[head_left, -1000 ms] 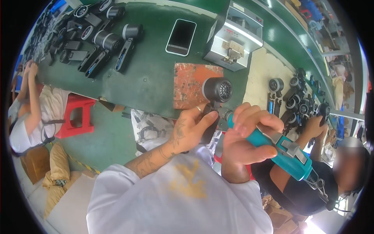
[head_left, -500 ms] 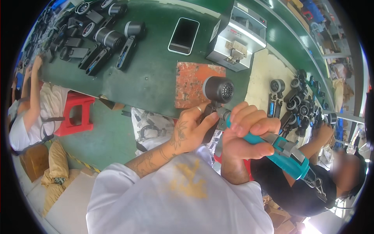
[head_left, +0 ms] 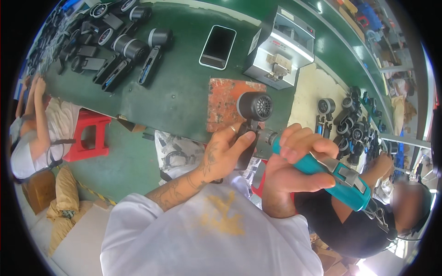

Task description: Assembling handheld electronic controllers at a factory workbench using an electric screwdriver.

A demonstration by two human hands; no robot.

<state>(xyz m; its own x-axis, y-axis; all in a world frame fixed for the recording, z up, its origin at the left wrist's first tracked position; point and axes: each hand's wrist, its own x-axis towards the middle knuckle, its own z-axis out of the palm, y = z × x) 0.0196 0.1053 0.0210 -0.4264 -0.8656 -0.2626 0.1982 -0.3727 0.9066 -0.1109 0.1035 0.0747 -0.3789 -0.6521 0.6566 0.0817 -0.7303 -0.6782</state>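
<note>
My left hand (head_left: 225,154) is closed around the handle of a small black hair-dryer-shaped device (head_left: 254,106), with the thumb pressed along its side. The device's round head has a vented grille and points up over an orange-red worn board (head_left: 221,103). In my right hand (head_left: 294,161) is a teal electric screwdriver (head_left: 317,172) with a metal lever, fingers wrapped round its body. Its metal nose is up against or very close to the side of the device's handle, just below the head. Whether the tip touches a screw I cannot make out.
A white-framed phone (head_left: 218,47) and a grey metal machine (head_left: 281,50) stand on the green table (head_left: 179,83). Several similar devices (head_left: 131,46) lie at the left, more (head_left: 352,124) at the right. Co-workers sit at both sides; a red stool (head_left: 90,135) is at the left.
The screwdriver has shifted slightly right, and its nose sits a little further from the device. The device's head has moved slightly left. Both co-workers' hands have shifted.
</note>
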